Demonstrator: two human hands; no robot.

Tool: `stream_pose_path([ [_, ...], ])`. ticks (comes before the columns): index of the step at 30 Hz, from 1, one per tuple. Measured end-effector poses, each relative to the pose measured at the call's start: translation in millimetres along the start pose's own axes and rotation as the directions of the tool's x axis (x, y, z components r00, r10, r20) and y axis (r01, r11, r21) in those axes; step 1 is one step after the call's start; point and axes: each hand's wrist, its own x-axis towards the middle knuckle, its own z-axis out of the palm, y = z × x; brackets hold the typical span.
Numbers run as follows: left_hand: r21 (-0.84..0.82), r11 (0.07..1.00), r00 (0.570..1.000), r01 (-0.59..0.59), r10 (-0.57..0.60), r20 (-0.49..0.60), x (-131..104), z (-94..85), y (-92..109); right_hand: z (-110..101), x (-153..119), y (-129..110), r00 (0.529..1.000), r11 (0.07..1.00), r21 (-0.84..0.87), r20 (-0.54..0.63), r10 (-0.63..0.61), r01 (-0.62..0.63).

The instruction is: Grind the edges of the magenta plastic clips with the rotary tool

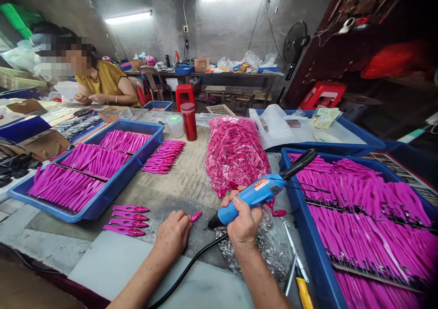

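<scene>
Left hand (174,233): fingers pinched together on 1 pink piece (196,217)
Right hand (243,217): fingers wrapped round a blue power tool (248,198)
Pink piece: over the tabletop (61,250), near the tool's dark tip (215,221)
Row: 4 clips (130,216), left of the left hand
Bag (239,149): pink parts, beyond the tool

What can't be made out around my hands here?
Head view: one end of the magenta piece, hidden by the left hand.
Head view: lettering on the label of the blue electric screwdriver, too small.
Head view: far end of the black cord, cut off by bottom edge.
Head view: end of the yellow handle, cut off likewise.
</scene>
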Motion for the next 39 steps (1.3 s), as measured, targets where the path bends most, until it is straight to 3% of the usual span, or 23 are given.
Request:
stream_pose_path([
  [4, -0.142, 0.989, 0.999, 0.032, -0.032, 0.004, -0.6, -2.4, -5.3, -0.1, -0.1, -1.0, 1.000, 1.000, -0.003, -0.003, 0.003, -0.003],
  [8, -0.174, 0.982, 0.997, 0.067, -0.072, -0.020, -1.2, -2.5, -8.5, -0.1, 1.3, -0.1, 1.000, 1.000, -0.001, -0.004, -0.004, 0.004],
  [18, 0.007, 1.000, 1.000, 0.006, -0.006, -0.030, -1.5, 3.3, -6.4, 0.2, 0.6, 0.2, 1.000, 1.000, -0.014, -0.020, 0.018, -0.018],
  [23, 0.055, 0.998, 1.000, -0.005, 0.004, 0.025, 0.5, 0.0, -2.8, 0.4, 0.6, 0.3, 1.000, 1.000, -0.017, -0.021, 0.012, -0.012],
  [29, 0.051, 0.994, 0.982, 0.098, -0.105, 0.158, 6.4, -8.0, 3.2, 0.2, -0.3, -0.7, 1.000, 1.000, -0.011, -0.003, 0.010, -0.010],
  [33, 0.040, 0.994, 0.970, 0.101, -0.107, 0.216, 9.9, -12.9, 5.3, 0.7, 0.1, -1.6, 1.000, 1.000, -0.010, 0.001, 0.002, -0.002],
  [39, 0.051, 0.992, 0.972, 0.116, -0.124, 0.201, 9.5, -11.3, 6.3, 1.5, -0.6, -2.6, 1.000, 1.000, -0.009, 0.009, 0.001, -0.001],
])
